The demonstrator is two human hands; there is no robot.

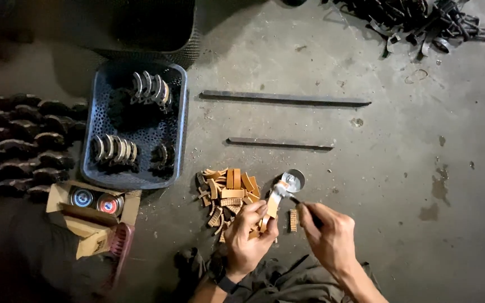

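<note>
Your left hand (247, 235) pinches a tan curved strip (272, 206) by its lower end, fingers closed around it so the upper face tilts up toward you and stays clear. Your right hand (328, 238) is closed on a thin dark brush (298, 203), held like a pen, with its tip touching the top of the strip. That grip lets you steady the strip with one hand and work its face with the other.

The small open tin (293, 180) sits on the floor just beyond the strip, near enough for the brush to reach it without shifting your arm. The heap of tan strips (228, 193) lies just beside your left hand, so the next piece is close. One ribbed strip (293, 220) lies apart from the heap, between your hands.

Further left, the blue basket (182, 120) holds rows of curved metal shoes (114, 150) stood on edge, and an open cardboard box (58, 197) with two round tins (95, 200) rests at its near corner. Two long flat bars (284, 99) lie on the concrete floor (399, 168) well beyond your hands.
</note>
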